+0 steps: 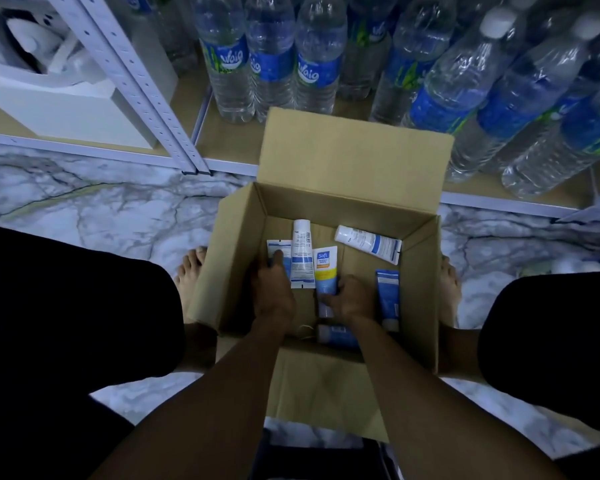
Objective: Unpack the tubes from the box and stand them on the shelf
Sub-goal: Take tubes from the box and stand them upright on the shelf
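Head view: cardboard box [243, 265] not yet emptied

The right hand [352, 299] grips the Safi tube [326, 268], which lies flat mid-floor with its long axis pointing at the shelf [227, 140] beyond the box. The left hand [272, 292], just beside it, covers a blue-and-white tube [278, 249] by the left wall. I cannot tell whether it grips.

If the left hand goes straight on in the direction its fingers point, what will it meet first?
The blue-and-white tube, which lies leftmost in the cardboard box. The left hand seems to touch it already, though depth is unclear. Beyond it comes the box's far wall.
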